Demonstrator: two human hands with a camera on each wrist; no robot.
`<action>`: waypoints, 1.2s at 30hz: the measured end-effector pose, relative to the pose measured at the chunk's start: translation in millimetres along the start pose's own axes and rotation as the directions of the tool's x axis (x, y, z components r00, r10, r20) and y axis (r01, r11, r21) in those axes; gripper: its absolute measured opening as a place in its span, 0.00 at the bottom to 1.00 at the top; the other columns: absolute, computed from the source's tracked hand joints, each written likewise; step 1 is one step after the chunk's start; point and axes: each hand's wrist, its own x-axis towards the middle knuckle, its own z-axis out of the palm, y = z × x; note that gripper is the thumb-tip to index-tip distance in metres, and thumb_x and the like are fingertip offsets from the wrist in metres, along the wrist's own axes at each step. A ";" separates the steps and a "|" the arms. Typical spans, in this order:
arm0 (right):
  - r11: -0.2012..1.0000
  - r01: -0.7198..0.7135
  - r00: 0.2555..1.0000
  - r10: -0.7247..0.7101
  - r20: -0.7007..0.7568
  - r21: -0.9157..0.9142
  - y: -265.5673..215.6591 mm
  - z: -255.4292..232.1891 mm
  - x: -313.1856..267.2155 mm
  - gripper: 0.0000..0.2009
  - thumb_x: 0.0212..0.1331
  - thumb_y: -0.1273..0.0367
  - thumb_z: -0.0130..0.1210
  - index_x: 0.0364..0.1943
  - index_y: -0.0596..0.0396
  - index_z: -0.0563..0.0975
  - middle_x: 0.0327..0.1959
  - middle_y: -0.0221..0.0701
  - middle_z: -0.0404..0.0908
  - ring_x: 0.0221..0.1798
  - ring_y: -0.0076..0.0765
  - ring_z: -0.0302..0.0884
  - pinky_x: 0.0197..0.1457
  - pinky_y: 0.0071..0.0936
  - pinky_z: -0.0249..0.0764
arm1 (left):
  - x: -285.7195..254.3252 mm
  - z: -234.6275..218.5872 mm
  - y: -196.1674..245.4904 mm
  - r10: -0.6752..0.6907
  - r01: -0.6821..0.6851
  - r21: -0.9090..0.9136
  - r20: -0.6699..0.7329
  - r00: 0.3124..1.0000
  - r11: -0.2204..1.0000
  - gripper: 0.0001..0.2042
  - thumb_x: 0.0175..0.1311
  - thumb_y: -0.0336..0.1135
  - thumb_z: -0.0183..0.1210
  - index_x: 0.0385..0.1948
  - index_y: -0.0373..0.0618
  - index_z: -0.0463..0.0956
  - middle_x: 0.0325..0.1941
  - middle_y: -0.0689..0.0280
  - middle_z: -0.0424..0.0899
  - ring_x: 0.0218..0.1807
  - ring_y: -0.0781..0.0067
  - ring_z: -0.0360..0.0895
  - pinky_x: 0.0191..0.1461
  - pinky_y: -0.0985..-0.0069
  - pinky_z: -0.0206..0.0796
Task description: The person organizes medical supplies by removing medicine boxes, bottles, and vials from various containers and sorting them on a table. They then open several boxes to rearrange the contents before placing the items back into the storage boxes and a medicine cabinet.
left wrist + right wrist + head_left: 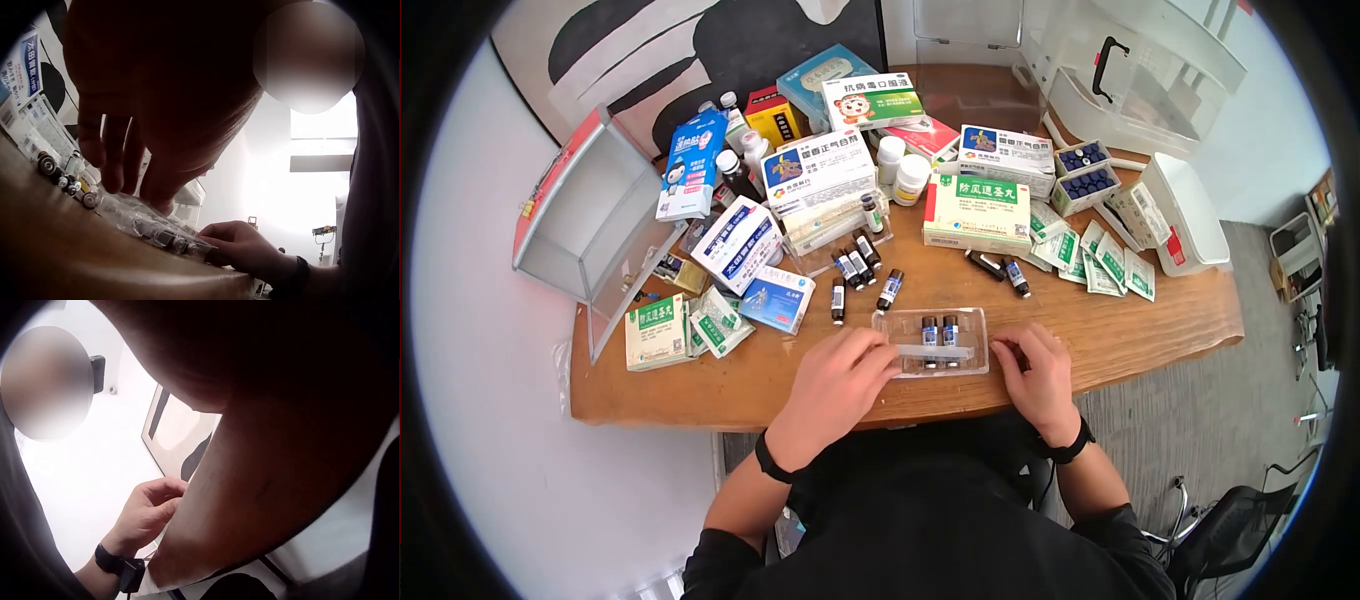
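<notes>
A clear plastic tray (978, 368) lies near the table's front edge, with two small dark vials (950, 330) side by side in it. Across their lower part runs a pale translucent strip (940, 352). My left hand (840, 378) grips the tray's left side, its fingertips right at the strip's end. In the left wrist view the fingers (112, 156) reach down to the plastic. At the opposite end, my right hand (1037, 372) pinches the tray's right edge between thumb and fingers. The right wrist view shows my left hand (147, 512), while the tray is hidden there.
Several loose vials (890, 290) lie just beyond the tray. Medicine boxes (977, 212), white bottles (911, 180) and green-white sachets (1107, 262) crowd behind. A blue box (778, 299) sits left, near an open-lidded case (590, 200). A white bin (1190, 215) stands right.
</notes>
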 end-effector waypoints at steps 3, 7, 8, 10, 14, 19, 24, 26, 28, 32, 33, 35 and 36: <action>0.997 0.052 0.998 -0.054 -0.035 -0.063 -0.4 1.8 -2.9 0.05 0.64 0.76 0.70 0.40 0.57 0.85 0.33 0.38 0.83 0.33 0.47 0.82 0.36 0.39 0.77 | -14.3 1.8 -3.7 0.035 -0.035 -0.010 -0.027 0.999 0.999 0.15 0.56 0.31 0.77 0.44 0.41 0.85 0.50 0.62 0.84 0.42 0.58 0.84 0.44 0.63 0.77; 0.993 0.088 0.995 -0.092 -0.044 -0.084 -1.2 0.4 1.7 0.04 0.64 0.76 0.69 0.40 0.58 0.85 0.33 0.39 0.82 0.34 0.49 0.82 0.36 0.39 0.77 | -30.6 6.5 -9.0 0.020 -0.021 -0.031 -0.031 0.999 0.999 0.18 0.55 0.31 0.79 0.47 0.41 0.86 0.56 0.59 0.84 0.42 0.60 0.84 0.46 0.65 0.79; 0.991 0.095 0.995 -0.098 -0.031 -0.092 -0.7 0.4 -0.7 0.04 0.64 0.76 0.69 0.40 0.58 0.85 0.33 0.39 0.82 0.34 0.49 0.81 0.36 0.39 0.77 | -35.3 9.4 -9.7 -0.006 0.004 -0.036 -0.065 0.998 0.999 0.18 0.56 0.30 0.79 0.48 0.40 0.86 0.58 0.58 0.84 0.42 0.61 0.84 0.45 0.66 0.79; 0.994 0.065 0.998 -0.067 -0.020 -0.083 -2.6 -0.6 -3.0 0.05 0.64 0.76 0.69 0.41 0.57 0.85 0.33 0.39 0.82 0.33 0.48 0.81 0.36 0.39 0.77 | -47.5 14.1 -7.4 -0.053 0.049 -0.055 -0.079 0.995 0.997 0.18 0.56 0.30 0.79 0.48 0.40 0.86 0.60 0.56 0.83 0.42 0.62 0.85 0.45 0.68 0.80; 0.999 0.045 0.997 -0.046 -0.061 -0.011 -1.4 1.7 -5.3 0.07 0.62 0.76 0.71 0.42 0.56 0.86 0.32 0.36 0.80 0.31 0.44 0.79 0.34 0.37 0.76 | -43.8 17.8 -11.6 -0.002 -0.002 -0.029 -0.146 0.989 1.000 0.19 0.55 0.27 0.79 0.48 0.39 0.86 0.60 0.55 0.84 0.39 0.63 0.85 0.41 0.70 0.80; 0.981 0.192 0.979 -0.192 -0.063 -0.013 -11.9 -4.0 2.1 0.10 0.60 0.74 0.74 0.44 0.54 0.87 0.34 0.33 0.79 0.32 0.39 0.80 0.34 0.35 0.76 | -39.2 15.6 -9.9 0.047 -0.042 0.046 -0.109 0.993 0.998 0.16 0.55 0.26 0.79 0.45 0.39 0.86 0.56 0.57 0.86 0.38 0.63 0.85 0.40 0.69 0.79; 0.992 0.111 0.985 -0.102 0.137 -0.060 -30.0 1.5 18.0 0.11 0.58 0.71 0.76 0.43 0.52 0.87 0.38 0.33 0.80 0.37 0.39 0.83 0.37 0.36 0.79 | -36.6 13.8 -10.6 0.047 -0.044 0.029 -0.106 0.993 0.999 0.15 0.55 0.24 0.77 0.44 0.38 0.86 0.56 0.57 0.86 0.38 0.62 0.84 0.41 0.68 0.79; 0.988 0.153 0.977 -0.148 0.154 -0.021 -23.6 6.3 18.6 0.11 0.58 0.70 0.76 0.43 0.51 0.87 0.39 0.32 0.80 0.38 0.41 0.83 0.38 0.37 0.80 | -38.4 13.6 -10.5 0.040 -0.038 0.023 -0.107 0.993 0.999 0.15 0.56 0.24 0.77 0.44 0.38 0.86 0.56 0.57 0.86 0.38 0.61 0.84 0.41 0.68 0.79; 0.990 0.144 0.973 -0.140 0.183 -0.005 -22.3 5.2 19.9 0.10 0.58 0.70 0.76 0.43 0.52 0.87 0.39 0.32 0.80 0.38 0.42 0.83 0.39 0.37 0.80 | -39.0 13.7 -11.3 0.047 -0.045 0.014 -0.092 0.995 0.999 0.14 0.58 0.25 0.75 0.45 0.38 0.85 0.56 0.57 0.83 0.43 0.60 0.85 0.45 0.65 0.80; 0.997 0.050 0.978 -0.061 0.197 0.063 -24.2 -4.3 23.5 0.09 0.61 0.71 0.74 0.42 0.55 0.87 0.36 0.33 0.84 0.34 0.39 0.84 0.37 0.34 0.80 | -36.2 13.7 -10.3 0.047 -0.046 0.011 -0.115 0.992 0.999 0.14 0.56 0.23 0.76 0.44 0.38 0.86 0.56 0.57 0.85 0.38 0.61 0.84 0.42 0.68 0.79; 0.997 0.048 0.979 -0.058 0.194 0.056 -24.1 -10.7 23.8 0.09 0.61 0.71 0.74 0.42 0.55 0.87 0.36 0.33 0.84 0.34 0.39 0.84 0.37 0.34 0.80 | -36.7 15.1 -11.5 0.048 -0.048 0.008 -0.117 0.992 0.999 0.14 0.57 0.23 0.76 0.44 0.38 0.86 0.56 0.57 0.85 0.38 0.61 0.84 0.41 0.68 0.79; 0.984 -0.174 0.980 0.168 0.111 0.048 -23.4 -27.2 24.2 0.07 0.64 0.73 0.72 0.43 0.57 0.88 0.33 0.34 0.88 0.31 0.33 0.84 0.36 0.30 0.79 | -37.6 16.9 -12.0 0.051 -0.052 -0.004 -0.120 0.991 0.999 0.14 0.57 0.23 0.76 0.44 0.38 0.86 0.56 0.58 0.85 0.38 0.61 0.84 0.41 0.68 0.79; 0.983 -0.177 0.979 0.171 0.109 0.042 -23.2 -35.5 26.4 0.07 0.64 0.73 0.72 0.43 0.57 0.88 0.33 0.34 0.88 0.31 0.33 0.84 0.36 0.30 0.79 | -37.6 16.4 -11.5 0.045 -0.045 0.001 -0.114 0.992 0.999 0.14 0.57 0.24 0.76 0.45 0.38 0.86 0.56 0.58 0.85 0.38 0.61 0.84 0.41 0.68 0.79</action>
